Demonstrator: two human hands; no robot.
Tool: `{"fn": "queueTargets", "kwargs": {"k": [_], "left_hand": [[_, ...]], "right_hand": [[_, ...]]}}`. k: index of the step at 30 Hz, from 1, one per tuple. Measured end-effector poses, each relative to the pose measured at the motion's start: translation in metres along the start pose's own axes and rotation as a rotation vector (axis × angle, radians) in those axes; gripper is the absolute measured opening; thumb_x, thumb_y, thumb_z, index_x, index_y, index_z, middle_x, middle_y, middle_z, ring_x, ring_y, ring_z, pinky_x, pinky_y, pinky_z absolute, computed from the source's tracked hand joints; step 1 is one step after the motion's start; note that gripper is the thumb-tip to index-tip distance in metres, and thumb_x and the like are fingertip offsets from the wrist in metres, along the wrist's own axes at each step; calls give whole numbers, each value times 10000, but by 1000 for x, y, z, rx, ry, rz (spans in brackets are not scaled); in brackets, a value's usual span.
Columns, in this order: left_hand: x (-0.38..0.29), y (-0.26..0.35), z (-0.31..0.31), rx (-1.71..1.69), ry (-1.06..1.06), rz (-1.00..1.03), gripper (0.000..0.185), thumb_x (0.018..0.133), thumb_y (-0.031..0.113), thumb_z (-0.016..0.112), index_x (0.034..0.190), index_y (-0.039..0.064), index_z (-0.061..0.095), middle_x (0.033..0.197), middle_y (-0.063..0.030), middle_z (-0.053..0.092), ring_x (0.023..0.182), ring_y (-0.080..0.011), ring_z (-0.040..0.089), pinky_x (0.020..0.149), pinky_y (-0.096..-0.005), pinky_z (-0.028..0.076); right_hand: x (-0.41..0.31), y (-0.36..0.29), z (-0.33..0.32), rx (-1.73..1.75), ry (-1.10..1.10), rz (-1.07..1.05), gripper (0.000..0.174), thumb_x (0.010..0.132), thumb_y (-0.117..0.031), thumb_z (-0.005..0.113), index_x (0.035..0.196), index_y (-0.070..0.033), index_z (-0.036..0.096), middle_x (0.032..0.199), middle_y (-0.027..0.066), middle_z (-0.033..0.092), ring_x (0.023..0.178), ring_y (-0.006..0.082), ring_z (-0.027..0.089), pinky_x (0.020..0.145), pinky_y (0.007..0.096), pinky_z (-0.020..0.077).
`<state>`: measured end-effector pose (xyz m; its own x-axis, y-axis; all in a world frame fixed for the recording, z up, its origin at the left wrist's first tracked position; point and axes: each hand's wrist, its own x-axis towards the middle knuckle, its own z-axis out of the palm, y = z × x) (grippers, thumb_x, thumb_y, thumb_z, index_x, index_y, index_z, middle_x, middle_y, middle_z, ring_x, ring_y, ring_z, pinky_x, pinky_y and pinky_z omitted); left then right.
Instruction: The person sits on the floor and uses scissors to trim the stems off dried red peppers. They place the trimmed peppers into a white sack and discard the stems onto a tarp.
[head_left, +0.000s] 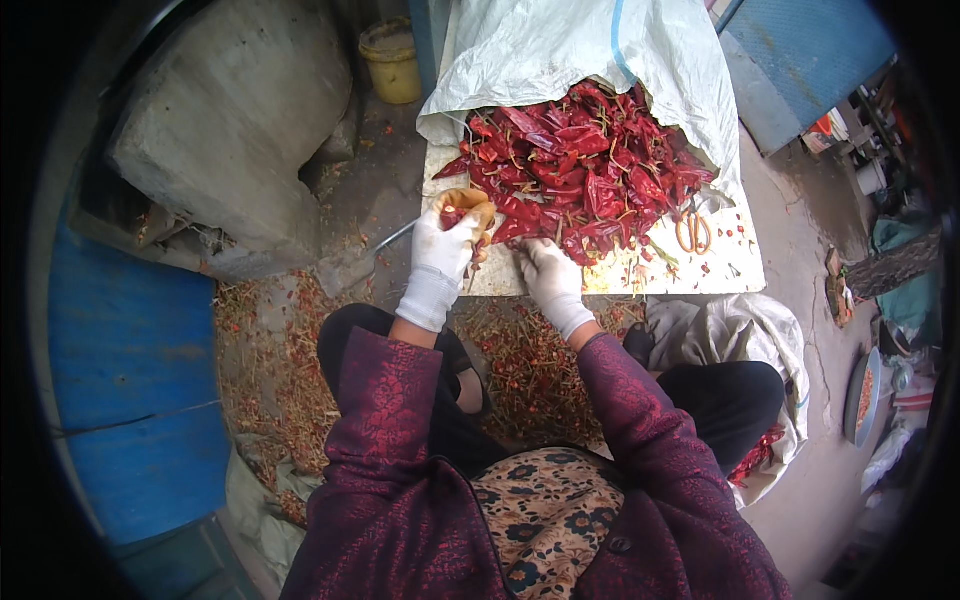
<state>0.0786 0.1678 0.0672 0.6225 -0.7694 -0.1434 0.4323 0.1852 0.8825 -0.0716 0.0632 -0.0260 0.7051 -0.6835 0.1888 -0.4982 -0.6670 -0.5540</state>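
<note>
A white woven sack (517, 45) lies on a pale board (697, 277), and a heap of dried red chili peppers (577, 157) spills from its mouth towards me. My left hand (450, 236), in a white glove with tan-coated fingers, is curled around red chili peppers (452, 216) at the board's left edge. Also gloved, my right hand (553, 274) rests at the near edge of the heap, fingertips down among the closest peppers. Its fingers partly hide what they touch, so a grip there is unclear. Scissors with tan loop handles (694, 232) lie right of the heap.
Stems and red scraps (540, 367) litter the floor under the board. Another white sack (739, 330) with red peppers stands by my right knee. A concrete block (232, 127) and a yellow bucket (391, 64) are at the left; a basin (864, 397) is far right.
</note>
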Motion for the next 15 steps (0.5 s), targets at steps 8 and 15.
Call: {"fn": "queueTargets", "kwargs": {"k": [8,15], "left_hand": [[-12,-31,34,711,-212,153,349,852,39,819,1165,3,669,940,6,708,834,-71,640,758,-227,530],[-6,48,-15,-53,162,139,239,939,179,777,1036,91,576,776,-9,631,594,-79,607,435,-213,424]], "right_hand": [[-20,-2,-28,970,-3,186,358,968,70,535,1325,67,561,1143,95,681,987,141,654,878,278,539],[3,-17,-25,209,29,-80,382,967,-106,613,1348,-82,606,1221,136,691,996,292,710,878,386,566]]}}
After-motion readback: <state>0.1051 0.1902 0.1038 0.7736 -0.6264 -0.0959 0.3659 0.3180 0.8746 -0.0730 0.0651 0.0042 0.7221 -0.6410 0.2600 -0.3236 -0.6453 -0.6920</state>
